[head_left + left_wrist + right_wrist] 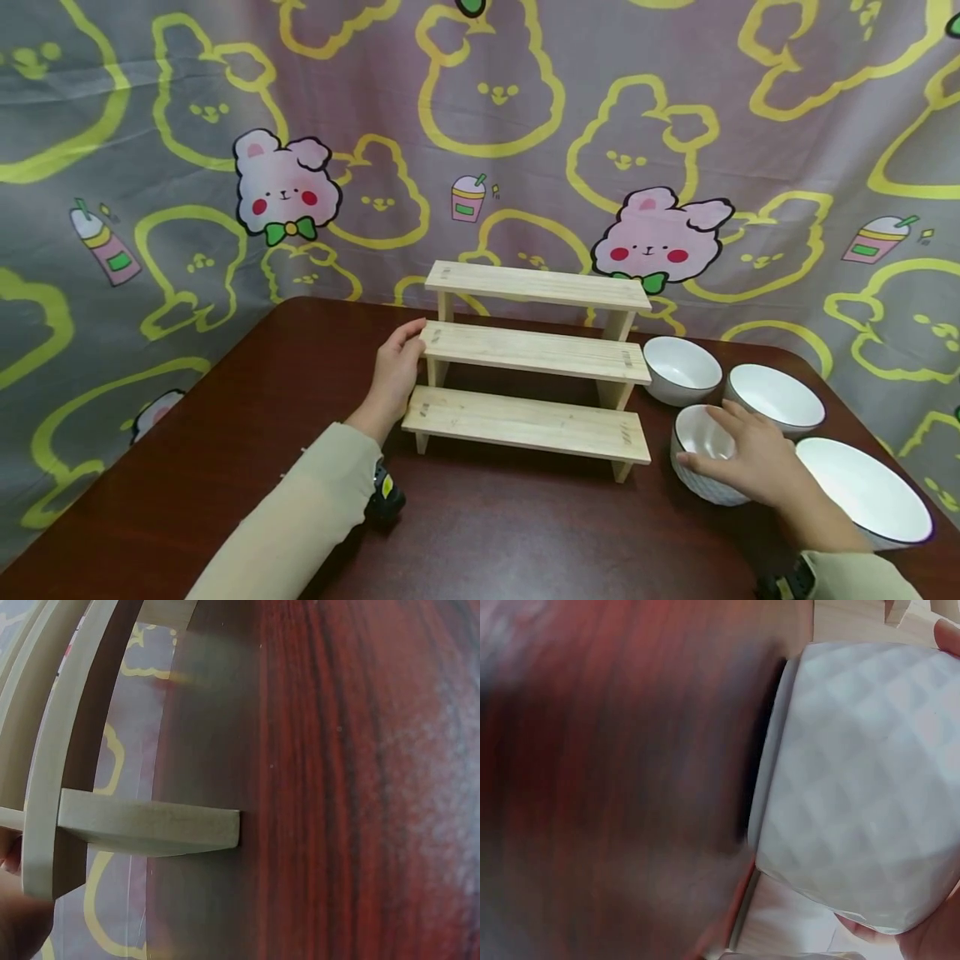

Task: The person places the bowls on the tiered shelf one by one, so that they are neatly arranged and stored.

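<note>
The left hand [393, 371] grips the wooden stand [525, 343] with curled fingers, probably for steadiness. The right hand [757, 454], fingers spread wide, holds opposite sides of the textured bowl [862, 780], probably for balance, just right of the stand.

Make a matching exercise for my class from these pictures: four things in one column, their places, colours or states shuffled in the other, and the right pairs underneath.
Column 1
1. left hand
2. right hand
3. table
4. cloth

Column 2
A. dark reddish brown
B. holding a bowl
C. printed with yellow outlines
D. at one end of the wooden stand

Pairs: 1-D, 2-B, 3-A, 4-C
</note>
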`<state>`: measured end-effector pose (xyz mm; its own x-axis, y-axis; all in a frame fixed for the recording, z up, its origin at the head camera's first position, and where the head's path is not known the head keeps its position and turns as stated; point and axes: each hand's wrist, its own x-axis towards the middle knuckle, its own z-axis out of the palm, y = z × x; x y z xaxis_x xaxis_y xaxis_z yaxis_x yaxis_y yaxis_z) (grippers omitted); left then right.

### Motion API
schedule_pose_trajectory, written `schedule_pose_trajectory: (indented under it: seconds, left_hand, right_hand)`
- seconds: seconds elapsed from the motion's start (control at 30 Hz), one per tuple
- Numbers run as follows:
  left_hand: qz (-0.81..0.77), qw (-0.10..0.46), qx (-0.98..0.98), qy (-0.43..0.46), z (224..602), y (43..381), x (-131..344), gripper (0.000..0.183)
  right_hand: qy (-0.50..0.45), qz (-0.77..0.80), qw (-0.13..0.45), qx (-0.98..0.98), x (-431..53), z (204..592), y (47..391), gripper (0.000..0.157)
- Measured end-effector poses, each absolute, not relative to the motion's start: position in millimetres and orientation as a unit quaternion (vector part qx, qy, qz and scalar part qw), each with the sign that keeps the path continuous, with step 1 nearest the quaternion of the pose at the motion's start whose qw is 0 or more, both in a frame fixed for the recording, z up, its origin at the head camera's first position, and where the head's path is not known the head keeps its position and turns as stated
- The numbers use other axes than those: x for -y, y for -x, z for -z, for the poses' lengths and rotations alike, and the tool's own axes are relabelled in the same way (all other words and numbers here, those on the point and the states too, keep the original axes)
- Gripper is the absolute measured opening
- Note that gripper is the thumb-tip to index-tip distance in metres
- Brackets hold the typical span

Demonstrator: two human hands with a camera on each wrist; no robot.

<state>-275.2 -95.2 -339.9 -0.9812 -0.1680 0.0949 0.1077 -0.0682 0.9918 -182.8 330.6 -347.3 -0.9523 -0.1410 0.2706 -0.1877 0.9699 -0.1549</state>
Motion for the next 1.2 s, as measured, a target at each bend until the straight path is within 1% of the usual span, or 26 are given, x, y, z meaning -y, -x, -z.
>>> schedule_pose_trajectory:
  seconds: [0.17, 0.37, 0.57, 0.73, 0.93, 1.2]
  left_hand:
    - [0.726, 0.095, 0.681, -0.023, 339, 275, 96, 0.041]
    - [0.719, 0.099, 0.688, -0.016, 339, 275, 96, 0.042]
    - [0.716, 0.101, 0.691, -0.003, 341, 275, 97, 0.042]
    - [0.721, 0.098, 0.686, -0.009, 342, 277, 97, 0.042]
    - [0.721, 0.097, 0.686, -0.005, 344, 279, 98, 0.042]
    - [0.71, 0.095, 0.698, 0.006, 344, 278, 99, 0.042]
  right_hand:
    - [-0.088, -0.086, 0.139, 0.983, -332, 340, 183, 0.084]
    - [-0.104, -0.09, 0.164, 0.977, -333, 327, 181, 0.08]
    - [-0.096, -0.085, 0.142, 0.981, -332, 312, 179, 0.082]
    - [-0.112, -0.076, 0.149, 0.98, -331, 299, 181, 0.081]
    - [-0.107, -0.075, 0.131, 0.983, -328, 280, 185, 0.084]
    - [-0.14, -0.074, 0.138, 0.978, -324, 251, 188, 0.083]
